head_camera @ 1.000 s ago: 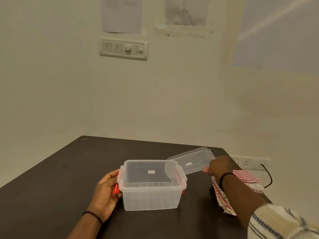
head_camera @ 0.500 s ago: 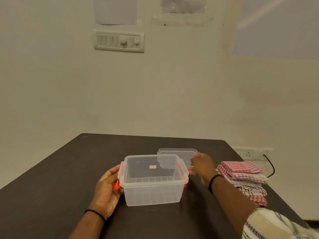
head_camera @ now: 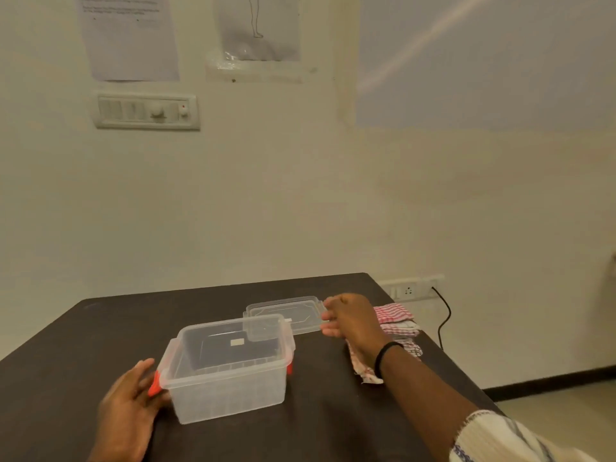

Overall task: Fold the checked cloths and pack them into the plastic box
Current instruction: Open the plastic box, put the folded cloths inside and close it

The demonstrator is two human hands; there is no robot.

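A clear plastic box (head_camera: pixel 230 385) with orange latches stands open and empty on the dark table (head_camera: pixel 83 345). My left hand (head_camera: pixel 128 406) rests against its left latch, fingers spread on the box's side. The clear lid (head_camera: pixel 286 314) lies flat on the table behind the box. My right hand (head_camera: pixel 351 320) hovers just right of the lid, fingers loosely apart, holding nothing. Behind and under that wrist lies a pile of red-and-white checked cloths (head_camera: pixel 396 323), partly hidden by my forearm.
The table's right edge runs close to the cloths. A wall socket (head_camera: pixel 408 290) with a black cable (head_camera: pixel 445 320) sits beyond it. A switch panel (head_camera: pixel 146 111) and papers hang on the wall.
My right hand has let the lid down on the table behind the box and drawn back to the right of it. The left hand stays at the box's latch.
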